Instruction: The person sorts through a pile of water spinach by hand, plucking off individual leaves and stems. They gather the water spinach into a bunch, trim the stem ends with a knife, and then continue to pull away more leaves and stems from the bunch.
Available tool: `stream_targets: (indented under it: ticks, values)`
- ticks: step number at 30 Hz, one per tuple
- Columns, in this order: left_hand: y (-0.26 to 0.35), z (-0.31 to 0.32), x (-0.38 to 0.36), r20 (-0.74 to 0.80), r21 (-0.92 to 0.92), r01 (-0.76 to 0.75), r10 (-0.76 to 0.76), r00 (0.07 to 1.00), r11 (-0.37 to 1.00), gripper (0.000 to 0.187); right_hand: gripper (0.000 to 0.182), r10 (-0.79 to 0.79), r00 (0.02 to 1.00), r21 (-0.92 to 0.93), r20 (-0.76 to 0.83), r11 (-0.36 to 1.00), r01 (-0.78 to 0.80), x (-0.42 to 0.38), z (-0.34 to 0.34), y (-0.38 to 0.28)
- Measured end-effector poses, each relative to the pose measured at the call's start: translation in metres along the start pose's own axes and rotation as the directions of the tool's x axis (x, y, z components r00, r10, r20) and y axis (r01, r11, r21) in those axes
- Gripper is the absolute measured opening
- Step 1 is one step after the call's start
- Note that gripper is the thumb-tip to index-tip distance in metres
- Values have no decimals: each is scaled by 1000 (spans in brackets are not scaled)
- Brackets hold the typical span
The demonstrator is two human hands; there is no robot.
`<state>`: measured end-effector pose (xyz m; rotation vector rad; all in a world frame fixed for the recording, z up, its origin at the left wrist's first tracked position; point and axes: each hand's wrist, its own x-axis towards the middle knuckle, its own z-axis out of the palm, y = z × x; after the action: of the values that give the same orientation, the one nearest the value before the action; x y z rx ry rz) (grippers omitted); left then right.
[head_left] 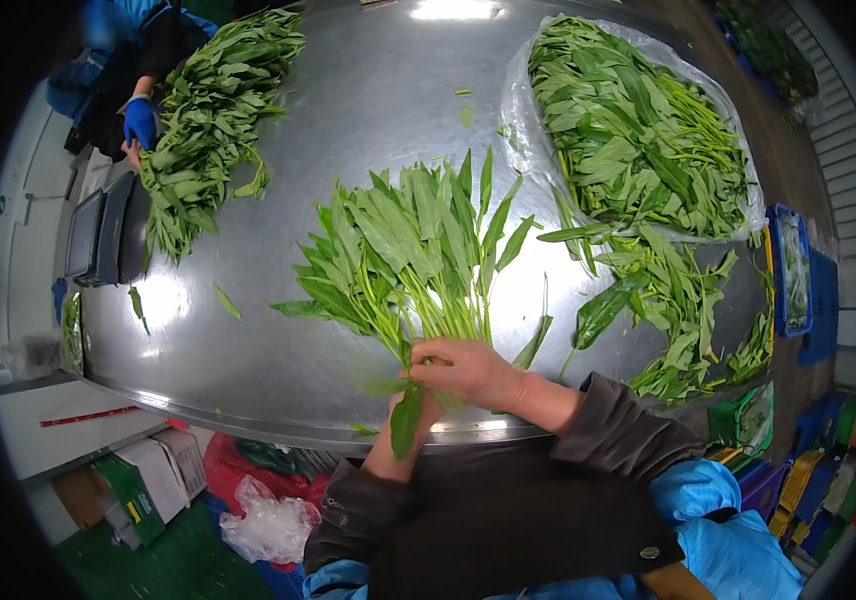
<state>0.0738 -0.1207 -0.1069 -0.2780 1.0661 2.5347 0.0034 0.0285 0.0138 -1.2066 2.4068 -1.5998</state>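
A bunch of water spinach (403,235) fans out over the metal table's front edge, leaves pointing away from me. My left hand (416,408) is closed around its stems from below, partly hidden behind my other hand and a drooping leaf (406,422). Crossing over it, my right hand (468,370) has its fingers closed on the stems of the same bunch. Motion blurs the area beside the fingers. Single loose leaves (535,342) lie just right of the bunch.
A plastic bag (523,110) full of water spinach lies at the right rear, with loose stalks (673,310) in front. At the left, a co-worker's blue-gloved hand (140,123) is at a long leafy pile (213,130) near a dark display unit (98,235). Crates (793,270) stand at right.
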Motion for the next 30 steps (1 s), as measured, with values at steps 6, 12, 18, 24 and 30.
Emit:
stream_targets:
  ticks: [6, 12, 18, 24, 30]
  values:
    - [40, 45, 7, -257, -252, 208, -273, 927, 945, 30, 20, 123, 992, 134, 6, 983, -123, -12, 5, 2]
    - [60, 61, 13, -217, -324, 388, -467, 857, 863, 39, 17, -7, 918, 278, 395, 954, -112, -31, 16, -20]
    - [46, 52, 14, -284, -325, 250, -347, 894, 912, 40, 20, 376, 923, 346, 83, 857, -381, -62, -47, -43]
    - [37, 47, 7, -213, -384, 235, -333, 919, 893, 47, 41, 985, 128, 725, 117, 3, -689, -82, -58, 2]
    - [40, 39, 4, -61, -291, 242, -271, 961, 926, 51, 38, 733, 680, 219, -8, 665, -714, -47, -4, 39]
